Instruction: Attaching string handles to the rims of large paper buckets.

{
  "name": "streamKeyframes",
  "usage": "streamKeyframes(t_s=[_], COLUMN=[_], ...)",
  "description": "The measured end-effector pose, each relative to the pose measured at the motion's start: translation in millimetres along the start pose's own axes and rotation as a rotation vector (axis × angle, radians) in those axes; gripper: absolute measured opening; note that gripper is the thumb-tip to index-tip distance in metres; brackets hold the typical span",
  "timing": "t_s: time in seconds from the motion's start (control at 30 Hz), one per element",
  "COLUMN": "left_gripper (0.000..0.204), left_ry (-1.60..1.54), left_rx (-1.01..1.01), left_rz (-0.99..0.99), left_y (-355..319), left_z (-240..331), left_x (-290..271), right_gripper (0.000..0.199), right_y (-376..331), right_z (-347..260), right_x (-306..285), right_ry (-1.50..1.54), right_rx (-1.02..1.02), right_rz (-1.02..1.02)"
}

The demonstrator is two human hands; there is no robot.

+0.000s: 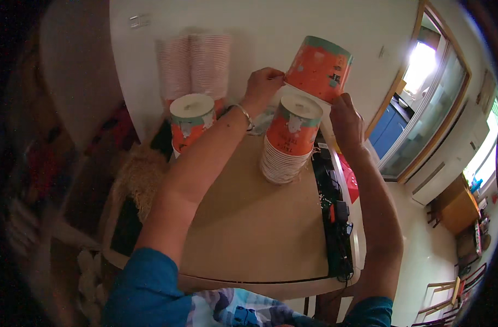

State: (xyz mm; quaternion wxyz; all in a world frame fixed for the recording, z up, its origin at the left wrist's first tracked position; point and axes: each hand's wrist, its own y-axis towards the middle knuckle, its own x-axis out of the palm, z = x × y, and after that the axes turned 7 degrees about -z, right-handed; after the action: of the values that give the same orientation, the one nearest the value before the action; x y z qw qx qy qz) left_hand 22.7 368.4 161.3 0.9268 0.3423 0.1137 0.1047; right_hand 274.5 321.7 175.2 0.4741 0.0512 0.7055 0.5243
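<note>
My left hand (264,86) and my right hand (347,119) hold an orange paper bucket (318,68) with a green band, upside down and tilted. The left fingers pinch its rim on one side, while the right fingers grip the rim opposite. Just below it stands a stack of nested, upturned paper buckets (292,133), the top one orange with a pale base and the lower ones showing only white rims. The held bucket appears apart from this stack. Beyond my left forearm is another upturned orange bucket (191,122), its lower part hidden by the arm.
Tall stacks of nested buckets (194,65) stand against the wall at the back left. Black adapters and cables (341,218) lie along the table's (249,234) right edge, near a red item (348,177). A shaggy tan thing (140,177) is at the left edge.
</note>
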Motion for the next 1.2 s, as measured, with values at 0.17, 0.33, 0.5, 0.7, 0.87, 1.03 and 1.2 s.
streamKeyframes(t_s=[0.17, 0.33, 0.5, 0.7, 0.87, 1.03, 1.2], left_gripper=[0.018, 0.016, 0.021, 0.019, 0.017, 0.017, 0.02], left_ry=[-0.097, -0.277, -0.172, 0.023, -0.087, 0.001, -0.115], left_rx=[-0.051, -0.121, -0.217, -0.21, -0.163, -0.208, -0.182], left_rz=[-0.036, -0.054, -0.131, -0.107, -0.055, -0.053, -0.113], left_y=[0, 4, -11, -33, -38, -49, -58], left_z=[-16, -39, -41, -24, -42, -50, -87], left_x=[14, 10, 9, 15, 14, 19, 15], right_gripper=[0.012, 0.012, 0.017, 0.023, 0.024, 0.017, 0.013], right_y=[-8, -12, -31, -57, -72, -81, -86], right_z=[20, 24, 37, 26, 20, 14, -14], right_x=[19, 29, 44, 51, 75, 92, 112], right_ry=[-0.02, 0.004, -0.034, -0.054, 0.007, 0.096, 0.336], right_rx=[-0.047, -0.071, -0.068, -0.045, 0.019, 0.133, 0.344], right_rz=[0.03, -0.015, -0.066, -0.037, 0.04, 0.163, 0.387])
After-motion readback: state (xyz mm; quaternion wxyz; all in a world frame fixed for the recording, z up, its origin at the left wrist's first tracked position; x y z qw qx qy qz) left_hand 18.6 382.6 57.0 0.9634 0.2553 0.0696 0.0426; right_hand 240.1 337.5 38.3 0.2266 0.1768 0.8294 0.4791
